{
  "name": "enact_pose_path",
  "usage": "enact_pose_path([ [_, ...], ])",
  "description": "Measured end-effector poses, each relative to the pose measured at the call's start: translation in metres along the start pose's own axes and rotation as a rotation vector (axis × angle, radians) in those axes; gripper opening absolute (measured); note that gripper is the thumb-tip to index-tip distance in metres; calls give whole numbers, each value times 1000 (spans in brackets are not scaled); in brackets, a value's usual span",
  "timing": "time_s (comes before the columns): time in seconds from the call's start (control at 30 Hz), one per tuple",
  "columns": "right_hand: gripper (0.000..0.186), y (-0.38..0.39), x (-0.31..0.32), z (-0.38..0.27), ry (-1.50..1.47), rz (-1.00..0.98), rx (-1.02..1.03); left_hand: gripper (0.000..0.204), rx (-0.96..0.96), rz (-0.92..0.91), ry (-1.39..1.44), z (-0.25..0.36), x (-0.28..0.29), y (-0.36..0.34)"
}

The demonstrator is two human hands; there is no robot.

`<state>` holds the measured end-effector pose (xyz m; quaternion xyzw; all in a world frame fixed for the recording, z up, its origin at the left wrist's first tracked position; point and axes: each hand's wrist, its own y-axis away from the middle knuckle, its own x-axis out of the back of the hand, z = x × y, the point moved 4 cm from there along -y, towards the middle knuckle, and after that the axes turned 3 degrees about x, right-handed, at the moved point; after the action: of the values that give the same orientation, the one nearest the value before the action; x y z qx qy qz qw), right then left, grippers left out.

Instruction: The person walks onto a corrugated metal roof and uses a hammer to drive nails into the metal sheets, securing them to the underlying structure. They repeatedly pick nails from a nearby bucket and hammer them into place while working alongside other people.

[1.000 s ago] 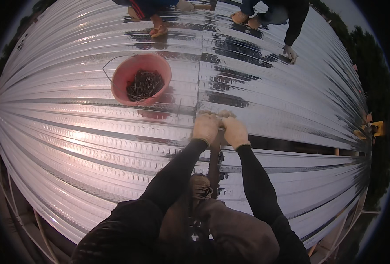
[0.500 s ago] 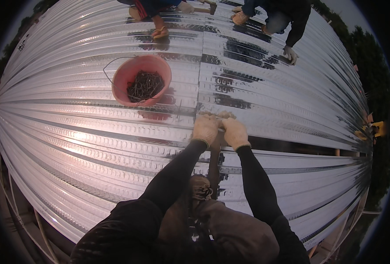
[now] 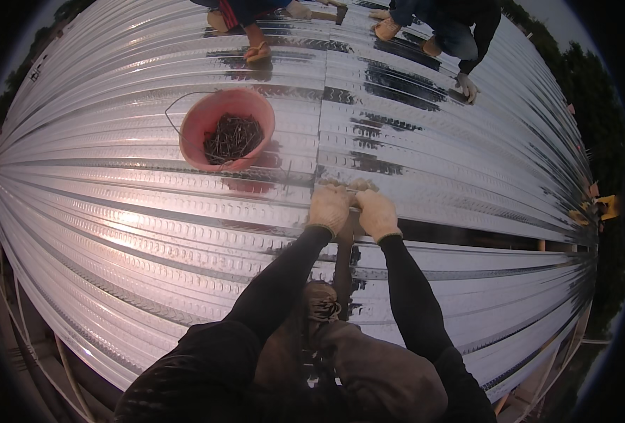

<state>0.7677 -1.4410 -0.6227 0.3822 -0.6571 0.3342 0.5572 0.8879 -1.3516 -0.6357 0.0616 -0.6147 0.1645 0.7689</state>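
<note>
My left hand [image 3: 329,209] and my right hand [image 3: 378,213], both in pale knit work gloves, are side by side at the seam between ribbed metal decking sheets. Their fingers are closed over the near edge of the far right decking sheet [image 3: 460,189], close to its corner. The fingertips are partly hidden by the gloves' backs. Just below the hands runs a narrow beam [image 3: 343,264], and my shoe [image 3: 322,302] rests beside it. To the left of my hands a red bucket [image 3: 194,137] holding a heap of nails or thin metal pins [image 3: 233,139] stands on the decking.
A dark open gap [image 3: 467,235] lies between the sheets on the right. Two people crouch at the far side, one near a hammer [image 3: 337,13], the other with a gloved hand [image 3: 467,88] on the decking. A yellow-clad person [image 3: 608,206] is at the right edge.
My hands and the bucket stay in place. The far right person's body and gloved hand have shifted slightly.
</note>
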Motion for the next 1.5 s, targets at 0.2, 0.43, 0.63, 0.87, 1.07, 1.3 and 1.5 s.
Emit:
enact_pose_path([
  [0.2, 11, 0, 1, -1, 16, -14, -5, 23, 20, 1, 14, 0, -4, -1],
  [0.43, 12, -1, 0, 0, 16, -29, -9, 24, 63, -67, 66, -1, -1, 0],
  [0.63, 12, -1, -2, 0, 28, -22, 2, 23, 35, -37, 36, 0, 3, 0],
  [0.87, 11, 0, -1, -1, 29, -22, -11, 22, -4, -52, -10, 2, 9, 2],
  [1.07, 11, -1, -2, 1, -4, -10, -13, 21, 58, -112, 20, 1, 5, -1],
  [1.3, 12, -1, -1, 0, -24, -10, -23, 22, 33, -67, 10, 2, 7, 1],
  [1.5, 15, -1, 8, -3, -73, -49, -30, 21, 49, -29, 25, 1, 7, 1],
])
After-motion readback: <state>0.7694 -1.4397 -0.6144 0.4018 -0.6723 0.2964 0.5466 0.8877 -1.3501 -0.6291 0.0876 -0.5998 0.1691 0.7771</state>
